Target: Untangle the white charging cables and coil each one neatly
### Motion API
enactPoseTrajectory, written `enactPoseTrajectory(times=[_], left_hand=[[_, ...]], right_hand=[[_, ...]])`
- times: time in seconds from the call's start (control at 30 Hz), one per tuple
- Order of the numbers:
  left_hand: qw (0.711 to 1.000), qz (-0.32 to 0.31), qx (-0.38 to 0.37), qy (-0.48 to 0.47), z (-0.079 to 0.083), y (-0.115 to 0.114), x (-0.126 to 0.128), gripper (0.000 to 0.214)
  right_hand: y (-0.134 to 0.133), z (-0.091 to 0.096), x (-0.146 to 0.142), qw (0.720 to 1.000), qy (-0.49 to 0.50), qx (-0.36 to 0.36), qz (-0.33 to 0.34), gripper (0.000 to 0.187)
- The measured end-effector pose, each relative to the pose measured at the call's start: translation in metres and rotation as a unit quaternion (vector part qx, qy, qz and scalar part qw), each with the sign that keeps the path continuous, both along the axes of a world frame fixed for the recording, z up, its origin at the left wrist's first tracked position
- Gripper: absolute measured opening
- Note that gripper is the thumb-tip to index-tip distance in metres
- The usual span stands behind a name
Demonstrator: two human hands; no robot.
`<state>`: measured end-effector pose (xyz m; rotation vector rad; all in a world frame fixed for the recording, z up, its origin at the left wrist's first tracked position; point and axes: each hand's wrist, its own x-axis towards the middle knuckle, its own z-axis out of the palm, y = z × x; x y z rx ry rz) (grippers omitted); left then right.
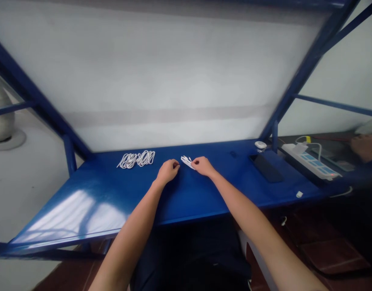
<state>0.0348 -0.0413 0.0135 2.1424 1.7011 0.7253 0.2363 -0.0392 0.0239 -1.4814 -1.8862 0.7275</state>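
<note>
Both my arms reach out over a blue table [186, 198]. My right hand [203, 165] is closed in a pinch on a small bundle of white cable [186, 161] that lies on the tabletop. My left hand [168, 170] rests just left of that bundle, fingers curled shut; whether it holds an end of the cable is hidden. Farther left, at the back of the table, lies a pile of coiled white cables [137, 159].
A black phone-like slab [266, 167] and a small white round object [260, 144] sit at the right rear. A white power strip [310, 161] lies beyond, near another person's hand [364, 146]. A tiny white piece [299, 194] lies near the right edge. Blue frame posts [307, 64] flank the table.
</note>
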Motion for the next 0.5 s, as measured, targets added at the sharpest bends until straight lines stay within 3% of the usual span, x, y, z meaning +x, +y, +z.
enactPoseTrajectory(times=[0.1,0.27,0.37,0.5], left_hand=[[0.999,-0.021,0.013,0.028,0.0,-0.002,0.003,0.02],[0.989,-0.112,0.063,0.079,-0.003,-0.012,0.016,0.035],[0.979,-0.149,0.073,0.119,-0.003,-0.019,0.025,0.043],[0.968,-0.161,0.08,0.176,0.0,-0.024,0.032,0.039]], right_hand=[[0.007,-0.003,0.006,0.993,0.097,-0.067,-0.012,0.018],[0.016,-0.008,0.013,0.945,0.278,-0.17,0.026,0.013],[0.016,-0.009,0.014,0.928,0.313,-0.194,0.058,0.011],[0.016,-0.007,0.014,0.925,0.312,-0.206,0.064,0.01]])
